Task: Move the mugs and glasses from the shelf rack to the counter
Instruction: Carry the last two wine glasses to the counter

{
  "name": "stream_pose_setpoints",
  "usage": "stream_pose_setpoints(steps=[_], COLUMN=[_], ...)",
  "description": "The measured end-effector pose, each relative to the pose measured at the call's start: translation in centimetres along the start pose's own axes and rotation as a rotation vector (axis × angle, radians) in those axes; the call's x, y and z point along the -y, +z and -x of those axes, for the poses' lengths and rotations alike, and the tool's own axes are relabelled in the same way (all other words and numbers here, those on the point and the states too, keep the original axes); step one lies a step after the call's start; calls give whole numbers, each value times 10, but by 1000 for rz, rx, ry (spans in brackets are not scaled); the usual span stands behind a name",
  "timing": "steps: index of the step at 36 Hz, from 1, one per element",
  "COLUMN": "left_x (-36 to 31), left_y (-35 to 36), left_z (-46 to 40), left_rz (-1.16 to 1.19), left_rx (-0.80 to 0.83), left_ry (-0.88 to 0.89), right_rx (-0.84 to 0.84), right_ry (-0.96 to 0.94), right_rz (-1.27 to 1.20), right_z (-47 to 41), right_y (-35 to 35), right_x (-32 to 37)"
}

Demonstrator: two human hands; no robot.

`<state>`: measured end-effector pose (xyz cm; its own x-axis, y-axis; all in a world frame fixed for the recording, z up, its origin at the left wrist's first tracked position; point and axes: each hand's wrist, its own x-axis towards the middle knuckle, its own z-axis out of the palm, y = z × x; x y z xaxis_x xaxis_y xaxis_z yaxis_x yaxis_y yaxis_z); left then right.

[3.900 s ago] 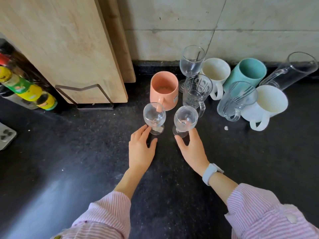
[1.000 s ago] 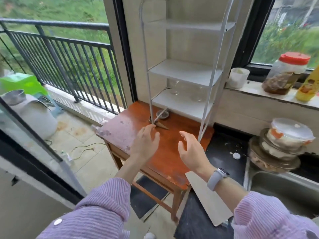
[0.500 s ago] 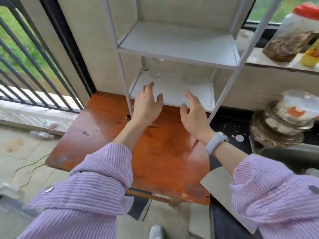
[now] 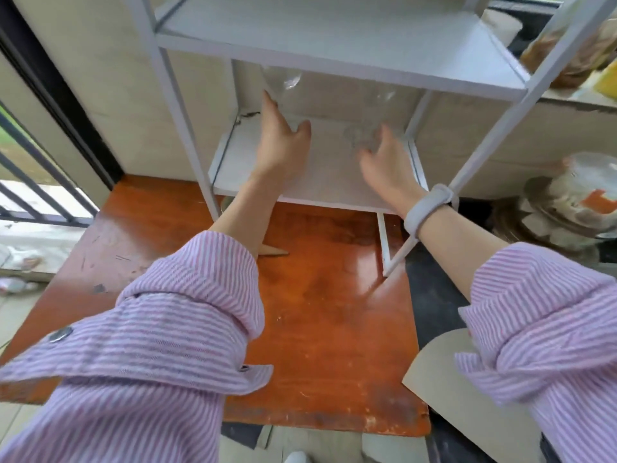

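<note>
A white metal shelf rack (image 4: 187, 105) stands on an orange wooden table (image 4: 327, 322). Two clear stemmed glasses stand at the back of its lowest shelf, blurred and hard to make out: the left glass (image 4: 283, 80) and the right glass (image 4: 370, 128). My left hand (image 4: 283, 145) is inside the shelf with fingers spread, its fingertips at the stem of the left glass. My right hand (image 4: 387, 165) is also inside, open, with its fingers at the foot of the right glass. Neither hand is closed around a glass.
The rack's middle shelf (image 4: 334, 38) hangs just above my hands. Its right front post (image 4: 494, 128) runs close past my right wrist. Stacked lidded containers (image 4: 574, 202) and jars (image 4: 574, 51) sit to the right. A black counter (image 4: 430, 295) adjoins the table.
After leaving two stemmed glasses on the counter, I turned to the rack. Over the last second both hands moved forward, from above the table into the lowest shelf, up to the two glasses.
</note>
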<state>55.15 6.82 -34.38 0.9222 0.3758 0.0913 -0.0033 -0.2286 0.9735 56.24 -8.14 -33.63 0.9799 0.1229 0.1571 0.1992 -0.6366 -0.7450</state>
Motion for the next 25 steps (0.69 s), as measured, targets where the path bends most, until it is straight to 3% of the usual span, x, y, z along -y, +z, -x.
stream_pose_setpoints(steps=[14, 25], left_x=[-5, -24], left_y=[-3, -22], left_z=[3, 82], left_rz=[41, 56], left_rx=[-109, -105], left_ry=[61, 16], right_rx=[-101, -4], right_ry=[113, 101], right_rz=[-361, -547], right_z=[-19, 59], right_y=[3, -18], right_x=[17, 18])
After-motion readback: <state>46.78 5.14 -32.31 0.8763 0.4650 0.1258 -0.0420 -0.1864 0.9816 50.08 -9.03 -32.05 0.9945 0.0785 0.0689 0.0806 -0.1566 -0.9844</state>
